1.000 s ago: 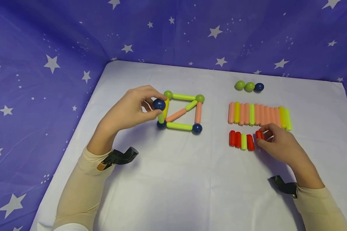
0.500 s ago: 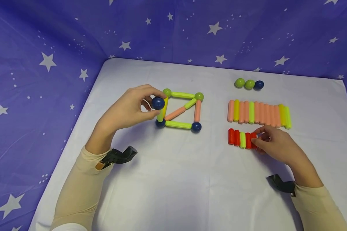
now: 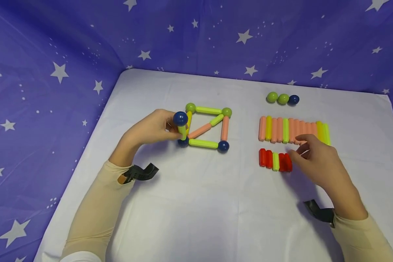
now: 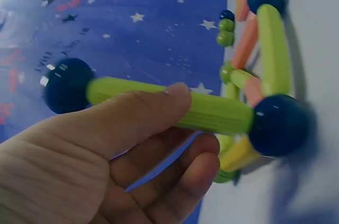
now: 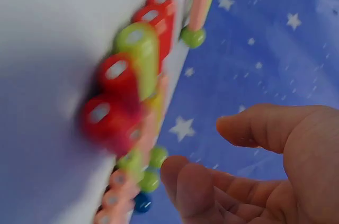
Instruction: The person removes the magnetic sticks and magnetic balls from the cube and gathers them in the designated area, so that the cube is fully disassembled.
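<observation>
My left hand grips an upright lime-green magnetic rod, thumb across its front and fingers behind. One dark blue ball caps the rod; another blue ball is at its foot, a corner of a flat square. That square joins green balls, blue balls and rods, with a salmon-and-green diagonal. My right hand holds nothing, its thumb and fingers apart, just right of a row of short rods. Red ones flank a single lime one there.
Behind the short rods lies a row of long salmon, yellow and lime rods, its right part overlapped by my right hand. Two green balls and a blue ball sit farther back. Starry purple cloth borders the white table.
My right hand has set its red short rod against the row's right end and let go, drawing back slightly. My left hand has slid down from the top ball onto the upright rod.
</observation>
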`<action>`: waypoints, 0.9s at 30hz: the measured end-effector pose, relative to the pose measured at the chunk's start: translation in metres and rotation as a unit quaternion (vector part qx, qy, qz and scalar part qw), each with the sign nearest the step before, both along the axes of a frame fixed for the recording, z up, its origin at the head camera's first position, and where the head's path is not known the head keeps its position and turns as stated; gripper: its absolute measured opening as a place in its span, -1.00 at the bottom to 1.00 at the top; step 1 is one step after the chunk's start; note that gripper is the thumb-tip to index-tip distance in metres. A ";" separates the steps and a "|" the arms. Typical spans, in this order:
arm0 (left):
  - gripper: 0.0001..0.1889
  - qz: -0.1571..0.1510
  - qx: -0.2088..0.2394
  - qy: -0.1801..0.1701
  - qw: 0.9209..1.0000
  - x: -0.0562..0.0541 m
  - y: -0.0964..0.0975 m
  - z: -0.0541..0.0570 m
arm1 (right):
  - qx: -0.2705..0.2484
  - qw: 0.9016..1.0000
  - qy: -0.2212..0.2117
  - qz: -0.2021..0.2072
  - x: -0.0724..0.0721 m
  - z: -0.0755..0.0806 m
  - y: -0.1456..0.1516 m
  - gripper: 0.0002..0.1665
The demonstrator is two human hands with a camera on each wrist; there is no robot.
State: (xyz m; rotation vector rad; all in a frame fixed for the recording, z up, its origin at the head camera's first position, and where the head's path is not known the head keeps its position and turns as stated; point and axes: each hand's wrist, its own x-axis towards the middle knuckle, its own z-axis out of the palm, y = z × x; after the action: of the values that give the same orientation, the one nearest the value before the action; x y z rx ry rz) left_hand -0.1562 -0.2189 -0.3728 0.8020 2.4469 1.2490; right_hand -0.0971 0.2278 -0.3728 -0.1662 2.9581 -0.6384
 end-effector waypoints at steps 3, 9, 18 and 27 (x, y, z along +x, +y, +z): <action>-0.84 -0.017 0.004 -0.024 1.000 -0.005 -0.001 -0.010 | -0.010 0.999 0.026 0.025 0.003 0.010 -0.017 -0.41; -0.85 -0.037 0.002 -0.039 0.999 -0.010 -0.003 -0.023 | -0.032 0.990 0.090 0.101 -0.001 0.020 -0.061 -0.56; -0.85 -0.027 -0.003 -0.040 0.999 -0.002 -0.005 -0.027 | -0.142 0.948 0.099 0.268 -0.017 0.031 -0.157 -0.52; -0.85 -0.046 0.015 -0.004 0.999 -0.011 -0.004 -0.030 | -0.236 0.883 0.197 0.354 -0.041 0.026 -0.221 -0.41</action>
State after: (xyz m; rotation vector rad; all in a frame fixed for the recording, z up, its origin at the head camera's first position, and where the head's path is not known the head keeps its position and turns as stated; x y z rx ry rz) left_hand -0.1668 -0.2227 -0.4024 0.9067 2.3617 1.2552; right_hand -0.1383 0.0065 -0.3468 -1.4843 2.6614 -1.2775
